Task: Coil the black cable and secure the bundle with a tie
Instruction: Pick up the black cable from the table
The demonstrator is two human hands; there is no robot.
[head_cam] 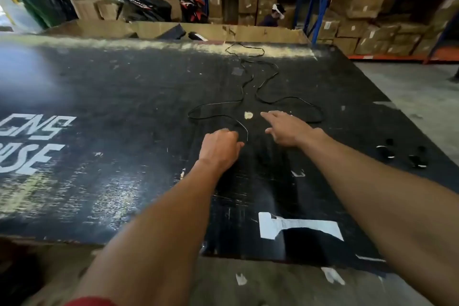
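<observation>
On the black table [124, 97], the left hand [219, 146] is pinching the black cable [216, 104], the right hand [290, 129] is reaching splay-fingered; tugging is probably risking knotted far loops.

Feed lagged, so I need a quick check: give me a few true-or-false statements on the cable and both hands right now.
1. The black cable is already coiled into a bundle. False: it lies sprawled in loose loops across the table.
2. The left hand is curled around the cable's near end. True.
3. The right hand is a closed fist. False: it is open, fingers stretched forward and holding nothing.
4. Two small black objects lie on the table to the right of the right arm. True.
</observation>
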